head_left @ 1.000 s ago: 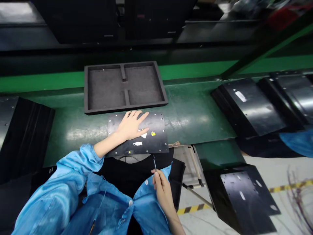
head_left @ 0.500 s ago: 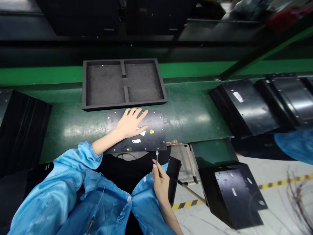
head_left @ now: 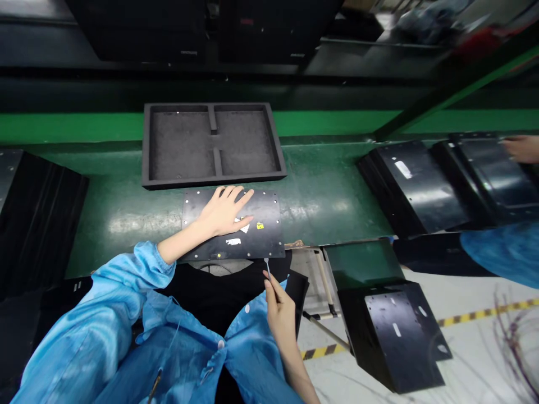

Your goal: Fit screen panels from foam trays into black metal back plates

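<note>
My left hand [head_left: 224,211] lies flat with fingers spread on a black rectangular metal plate [head_left: 261,241] that rests on the green belt near its front edge. The plate carries small stickers and a row of holes round its rim. My right hand [head_left: 279,310] is held close to my body below the plate's near edge, fingers pinched on a thin metal tool [head_left: 267,268] whose tip points up at that edge. Just behind the plate lies a dark foam tray [head_left: 213,179] with two shallow compartments, both bare.
Stacks of black metal panels [head_left: 421,188] lie on the belt at the right, another stack [head_left: 37,219] at the left. A further panel [head_left: 400,331] leans below right over the floor. A co-worker's hand [head_left: 522,148] and blue sleeve [head_left: 505,252] show at the right edge.
My right hand has lifted the thin tool a little towards the plate's near edge. A co-worker's hand has come into view at the right. My left hand stays flat on the plate.
</note>
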`<state>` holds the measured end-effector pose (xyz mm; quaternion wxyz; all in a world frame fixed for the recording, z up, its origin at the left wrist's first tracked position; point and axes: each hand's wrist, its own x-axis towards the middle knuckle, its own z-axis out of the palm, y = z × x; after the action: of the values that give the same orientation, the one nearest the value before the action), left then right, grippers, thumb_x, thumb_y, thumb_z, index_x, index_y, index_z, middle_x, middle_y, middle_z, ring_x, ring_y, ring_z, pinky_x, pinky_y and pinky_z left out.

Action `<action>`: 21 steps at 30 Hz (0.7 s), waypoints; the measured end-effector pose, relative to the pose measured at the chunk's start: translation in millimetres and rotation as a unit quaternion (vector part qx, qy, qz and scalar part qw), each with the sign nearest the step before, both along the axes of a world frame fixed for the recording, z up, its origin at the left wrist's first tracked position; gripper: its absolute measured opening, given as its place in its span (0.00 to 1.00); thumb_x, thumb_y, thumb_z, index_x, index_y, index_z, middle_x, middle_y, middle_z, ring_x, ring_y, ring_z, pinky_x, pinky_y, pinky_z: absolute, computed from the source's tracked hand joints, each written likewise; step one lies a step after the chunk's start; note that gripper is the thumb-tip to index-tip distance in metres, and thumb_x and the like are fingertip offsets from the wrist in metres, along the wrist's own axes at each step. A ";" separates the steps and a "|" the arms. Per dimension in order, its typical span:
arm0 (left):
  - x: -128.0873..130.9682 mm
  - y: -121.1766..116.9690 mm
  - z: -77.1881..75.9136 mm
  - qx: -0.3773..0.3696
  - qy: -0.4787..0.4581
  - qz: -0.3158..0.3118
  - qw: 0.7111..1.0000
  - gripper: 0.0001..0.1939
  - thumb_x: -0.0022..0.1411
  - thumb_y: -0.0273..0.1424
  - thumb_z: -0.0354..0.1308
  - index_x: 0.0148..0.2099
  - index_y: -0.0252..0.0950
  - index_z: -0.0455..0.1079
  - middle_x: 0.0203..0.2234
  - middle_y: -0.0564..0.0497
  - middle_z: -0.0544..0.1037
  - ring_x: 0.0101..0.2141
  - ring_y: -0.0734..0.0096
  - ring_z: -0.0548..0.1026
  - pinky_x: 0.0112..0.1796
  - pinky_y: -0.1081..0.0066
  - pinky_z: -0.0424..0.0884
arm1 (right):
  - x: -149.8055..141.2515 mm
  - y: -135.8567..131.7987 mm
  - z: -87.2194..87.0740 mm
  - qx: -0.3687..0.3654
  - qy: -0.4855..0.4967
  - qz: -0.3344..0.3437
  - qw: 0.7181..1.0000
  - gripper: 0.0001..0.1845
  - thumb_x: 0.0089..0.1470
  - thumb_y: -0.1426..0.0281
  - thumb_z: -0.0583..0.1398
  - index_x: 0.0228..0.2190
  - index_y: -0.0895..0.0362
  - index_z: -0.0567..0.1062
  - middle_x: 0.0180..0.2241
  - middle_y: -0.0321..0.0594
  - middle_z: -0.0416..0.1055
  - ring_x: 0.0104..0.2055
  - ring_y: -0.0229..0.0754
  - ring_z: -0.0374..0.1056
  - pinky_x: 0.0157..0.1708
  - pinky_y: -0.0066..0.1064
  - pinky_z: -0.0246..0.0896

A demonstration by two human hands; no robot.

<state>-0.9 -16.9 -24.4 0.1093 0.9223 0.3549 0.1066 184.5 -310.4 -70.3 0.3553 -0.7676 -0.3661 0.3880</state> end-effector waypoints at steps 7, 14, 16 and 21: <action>-14.8 -47.3 9.9 0.001 0.015 -0.155 0.988 0.57 0.64 0.62 0.68 0.82 0.36 0.56 0.80 0.27 0.52 0.79 0.27 0.51 0.72 0.25 0.49 | 72.3 41.4 68.6 -0.083 -0.162 0.232 0.956 0.25 0.74 0.55 0.55 0.58 0.52 0.85 0.56 0.46 0.84 0.59 0.61 0.81 0.59 0.49 0.76; -19.0 -80.9 39.7 0.160 0.003 -0.241 0.957 0.16 0.75 0.21 0.57 0.60 0.30 0.78 0.60 0.35 0.84 0.55 0.52 0.85 0.45 0.61 0.85 | 84.5 89.3 134.1 -0.218 -0.378 0.408 0.802 0.20 0.78 0.64 0.51 0.56 0.45 0.82 0.39 0.44 0.87 0.41 0.56 0.85 0.33 0.34 0.65; -23.7 -77.0 56.7 0.185 -0.013 -0.223 0.957 0.18 0.76 0.21 0.55 0.63 0.29 0.76 0.61 0.35 0.83 0.55 0.53 0.86 0.44 0.62 0.86 | 85.5 102.1 138.4 -0.178 -0.394 0.439 0.787 0.18 0.78 0.66 0.52 0.54 0.46 0.81 0.42 0.43 0.87 0.43 0.53 0.85 0.35 0.33 0.65; -42.2 -50.1 97.4 0.166 -0.039 -0.185 0.968 0.24 0.78 0.20 0.50 0.71 0.31 0.69 0.62 0.39 0.83 0.58 0.60 0.84 0.52 0.64 0.85 | 45.8 141.0 130.3 -0.013 -0.331 0.441 0.834 0.16 0.69 0.59 0.67 0.52 0.54 0.79 0.43 0.43 0.86 0.43 0.51 0.83 0.43 0.33 0.71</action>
<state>-43.1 -67.0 73.0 -0.0138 0.9723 0.1508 0.1780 230.3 -169.4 59.9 -0.0057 -0.6117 -0.7567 0.2306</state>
